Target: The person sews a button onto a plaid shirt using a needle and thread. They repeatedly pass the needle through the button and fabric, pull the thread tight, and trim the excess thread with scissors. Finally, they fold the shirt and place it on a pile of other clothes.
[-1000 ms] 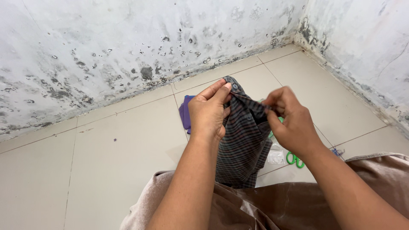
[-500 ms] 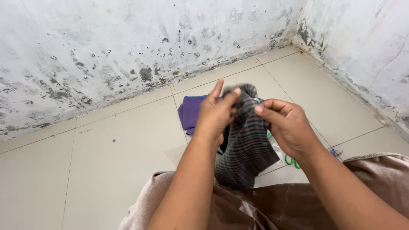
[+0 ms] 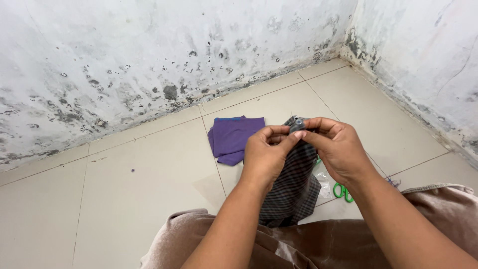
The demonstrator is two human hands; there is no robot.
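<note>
My left hand (image 3: 266, 157) and my right hand (image 3: 338, 147) both pinch the top edge of a dark checked cloth (image 3: 294, 187) that hangs down toward my lap. A small grey button (image 3: 298, 121) shows at the top of the cloth, between my fingertips. Behind my left hand a purple cloth (image 3: 231, 138) lies flat on the tiled floor.
Green-handled scissors (image 3: 342, 192) and a small clear plastic bag (image 3: 323, 180) lie on the floor under my right hand. A mouldy white wall (image 3: 149, 65) runs along the back and a second wall (image 3: 428, 55) closes the right corner. My lap is covered by brownish fabric (image 3: 318, 249).
Both hands have drawn closer together at the top of the checked cloth. My left hand moved right, uncovering more of the purple cloth.
</note>
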